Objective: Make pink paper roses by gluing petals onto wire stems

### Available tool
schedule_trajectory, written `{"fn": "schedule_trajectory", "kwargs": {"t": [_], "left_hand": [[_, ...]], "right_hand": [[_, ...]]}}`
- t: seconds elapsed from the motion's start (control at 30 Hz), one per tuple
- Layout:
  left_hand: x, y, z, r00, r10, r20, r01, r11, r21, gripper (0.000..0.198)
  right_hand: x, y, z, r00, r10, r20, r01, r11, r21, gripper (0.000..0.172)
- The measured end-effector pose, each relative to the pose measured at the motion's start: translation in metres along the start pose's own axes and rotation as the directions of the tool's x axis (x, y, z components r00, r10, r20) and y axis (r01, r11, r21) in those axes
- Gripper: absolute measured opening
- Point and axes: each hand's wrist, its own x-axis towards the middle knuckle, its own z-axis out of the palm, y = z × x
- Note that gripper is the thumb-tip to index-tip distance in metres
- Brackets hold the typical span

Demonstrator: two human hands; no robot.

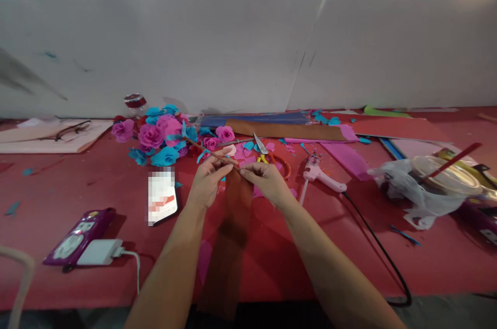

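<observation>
A long strip of brown crepe paper [236, 215] hangs from my fingers down toward the table's front edge. My left hand [205, 181] is closed around a thin brown stem [202, 148], at the strip's upper end. That stem slants up and left to a pink and blue paper flower [171, 130]. Pinched at the strip's top right corner is my right hand [267, 180], its fingertips close to the left ones. Behind the right hand lie scissors [261, 145] with yellow and orange handles, blades pointing away.
A pink glue gun [326, 179] with a black cord rests to the right. Left are a phone [161, 197] and a purple power strip [83, 233] with a white charger. A bagged tub [442, 176] stands far right. Paper scraps litter the red table [128, 282] before a white partition [194, 49].
</observation>
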Motion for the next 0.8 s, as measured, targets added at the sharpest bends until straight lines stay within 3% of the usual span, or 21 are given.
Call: {"fn": "schedule_trajectory", "kwargs": {"t": [0.13,0.3,0.43,0.67,0.8], "left_hand": [[0.002,-0.009,-0.003,0.997,-0.075,-0.018,0.075,0.996,0.05,0.017],[0.003,-0.012,-0.005,0.997,0.006,-0.074,0.002,0.994,0.108,0.02],[0.003,-0.009,-0.006,0.994,0.047,-0.095,-0.034,0.991,0.131,0.027],[0.001,-0.003,-0.004,0.999,0.042,-0.026,-0.038,0.991,0.126,0.049],[-0.001,-0.002,0.001,0.998,0.058,-0.021,-0.055,0.993,0.102,0.046]], "right_hand": [[0.002,0.002,0.002,0.996,-0.065,-0.068,0.054,0.986,-0.16,0.016],[-0.003,0.004,0.009,0.97,-0.183,-0.162,0.12,0.935,-0.334,0.015],[-0.007,0.004,0.012,0.959,-0.235,-0.157,0.154,0.9,-0.407,0.016],[-0.003,0.0,0.005,0.997,-0.078,0.007,0.075,0.929,-0.362,0.019],[-0.001,-0.001,0.0,0.998,-0.055,-0.018,0.047,0.956,-0.291,0.018]]}}
